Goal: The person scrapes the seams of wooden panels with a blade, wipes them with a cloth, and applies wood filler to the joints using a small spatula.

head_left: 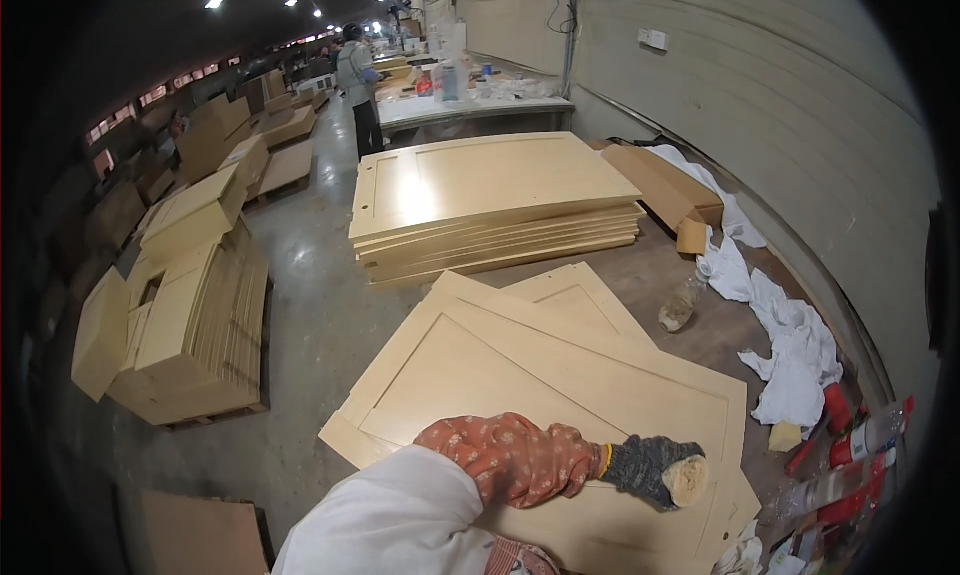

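Note:
My left hand [648, 470], in a dark grey knit glove with a yellow cuff, reaches rightward over a cream wooden panel [560, 385]. Its fingers are closed round a pale tan wad [688, 483], whose rough, rounded end faces out. The orange floral sleeve [515, 460] covers that forearm. The panel has a grooved frame and lies askew on other panels, one of which [585, 295] shows behind it. I do not see my right hand; a bit of reddish patterned cloth [520, 558] shows at the lower edge.
Beyond lies a neat stack of cream panels [495, 180]. Along the right are a cardboard box [660, 185], white rags [790, 340], a plastic bottle [682, 307] and red-labelled bottles [870, 440]. More boards stand stacked [190, 325] on the left. A person [357, 80] stands at a far table.

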Demonstrator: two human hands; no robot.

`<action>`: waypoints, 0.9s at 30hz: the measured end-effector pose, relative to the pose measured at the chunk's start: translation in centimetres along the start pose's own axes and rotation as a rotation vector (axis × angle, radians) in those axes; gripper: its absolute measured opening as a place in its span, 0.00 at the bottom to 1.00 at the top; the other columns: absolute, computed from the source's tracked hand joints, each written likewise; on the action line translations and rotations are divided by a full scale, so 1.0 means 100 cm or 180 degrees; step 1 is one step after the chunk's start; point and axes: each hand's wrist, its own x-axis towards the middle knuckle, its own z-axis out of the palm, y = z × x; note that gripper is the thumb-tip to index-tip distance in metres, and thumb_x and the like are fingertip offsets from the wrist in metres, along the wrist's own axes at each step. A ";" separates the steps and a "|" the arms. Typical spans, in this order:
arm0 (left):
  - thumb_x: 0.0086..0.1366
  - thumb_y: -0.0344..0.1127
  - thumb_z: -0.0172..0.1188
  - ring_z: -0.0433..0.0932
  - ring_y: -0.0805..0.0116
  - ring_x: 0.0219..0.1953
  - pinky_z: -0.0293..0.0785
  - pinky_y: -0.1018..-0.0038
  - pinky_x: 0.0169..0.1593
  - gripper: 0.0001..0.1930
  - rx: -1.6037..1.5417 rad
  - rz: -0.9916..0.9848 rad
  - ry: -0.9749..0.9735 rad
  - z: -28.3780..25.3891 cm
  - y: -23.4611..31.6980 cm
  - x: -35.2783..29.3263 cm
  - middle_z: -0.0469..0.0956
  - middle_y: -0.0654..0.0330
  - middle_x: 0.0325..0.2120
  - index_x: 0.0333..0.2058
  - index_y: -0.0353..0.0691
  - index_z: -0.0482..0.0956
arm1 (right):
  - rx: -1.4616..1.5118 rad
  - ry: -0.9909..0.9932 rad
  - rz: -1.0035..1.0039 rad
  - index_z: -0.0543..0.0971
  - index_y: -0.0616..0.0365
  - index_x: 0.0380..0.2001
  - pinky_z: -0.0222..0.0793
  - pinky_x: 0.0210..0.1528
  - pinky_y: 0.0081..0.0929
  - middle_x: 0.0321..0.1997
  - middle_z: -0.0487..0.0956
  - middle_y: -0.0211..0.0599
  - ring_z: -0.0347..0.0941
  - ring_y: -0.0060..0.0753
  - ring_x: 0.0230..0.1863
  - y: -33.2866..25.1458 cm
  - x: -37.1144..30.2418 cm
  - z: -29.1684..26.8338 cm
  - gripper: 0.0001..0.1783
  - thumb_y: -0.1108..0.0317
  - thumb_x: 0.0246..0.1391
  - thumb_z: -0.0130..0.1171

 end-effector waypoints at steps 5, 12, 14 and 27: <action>0.41 0.47 0.70 0.79 0.47 0.38 0.76 0.57 0.38 0.34 0.0237 0.0494 0.0029 0.007 0.004 -0.004 0.80 0.50 0.35 0.48 0.44 0.69 | 0.0315 -0.0288 -0.0351 0.77 0.54 0.51 0.72 0.42 0.42 0.41 0.80 0.55 0.79 0.48 0.39 -0.037 0.013 0.009 0.27 0.46 0.57 0.54; 0.50 0.57 0.67 0.81 0.53 0.33 0.76 0.57 0.35 0.28 0.0407 0.2088 -0.0481 0.022 0.021 0.018 0.79 0.48 0.31 0.44 0.47 0.76 | -0.1003 -0.1029 -0.1075 0.80 0.57 0.44 0.70 0.30 0.44 0.30 0.80 0.47 0.76 0.49 0.31 -0.078 0.036 0.008 0.22 0.51 0.59 0.52; 0.47 0.56 0.68 0.80 0.52 0.30 0.75 0.56 0.31 0.23 0.1338 0.0783 -0.0267 0.025 0.015 0.007 0.79 0.54 0.27 0.36 0.47 0.78 | -0.1120 -0.0706 -0.1993 0.81 0.55 0.42 0.68 0.26 0.43 0.26 0.79 0.44 0.75 0.46 0.26 -0.079 0.039 0.015 0.19 0.53 0.60 0.51; 0.46 0.54 0.68 0.79 0.48 0.27 0.73 0.53 0.28 0.22 0.1185 0.0934 0.0162 -0.008 0.050 -0.027 0.78 0.53 0.24 0.36 0.48 0.76 | -0.0536 -0.0001 -0.2234 0.81 0.52 0.43 0.70 0.25 0.35 0.25 0.80 0.39 0.76 0.38 0.24 -0.070 0.047 0.049 0.16 0.56 0.59 0.54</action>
